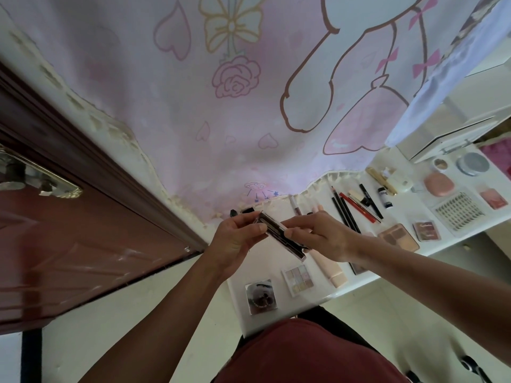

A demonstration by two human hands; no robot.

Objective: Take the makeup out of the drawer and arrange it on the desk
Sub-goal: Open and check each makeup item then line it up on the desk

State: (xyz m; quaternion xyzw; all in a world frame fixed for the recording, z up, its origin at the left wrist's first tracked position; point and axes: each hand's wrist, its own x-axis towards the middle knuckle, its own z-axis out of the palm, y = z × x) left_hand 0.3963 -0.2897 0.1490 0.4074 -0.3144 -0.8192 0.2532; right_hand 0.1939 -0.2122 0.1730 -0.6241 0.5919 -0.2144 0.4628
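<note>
Both my hands hold one slim dark makeup case (279,233) above the left end of the white desk (356,284). My left hand (235,239) pinches its upper left end, and my right hand (318,236) grips its lower right part. Makeup lies spread over the desk: a square silver compact (261,297), a pastel eyeshadow palette (298,276), a beige tube (330,269), several dark and red pencils (355,207), brown palettes (399,236), a lash tray (459,212) and a round peach compact (439,185). No drawer shows in this view.
A pink cartoon cloth (235,106) hangs on the wall behind the desk. A dark red door (69,239) stands at the left. A white mirror box (453,136) and a round silver tin (472,164) sit at the desk's far right. My red-clothed lap (304,355) is below.
</note>
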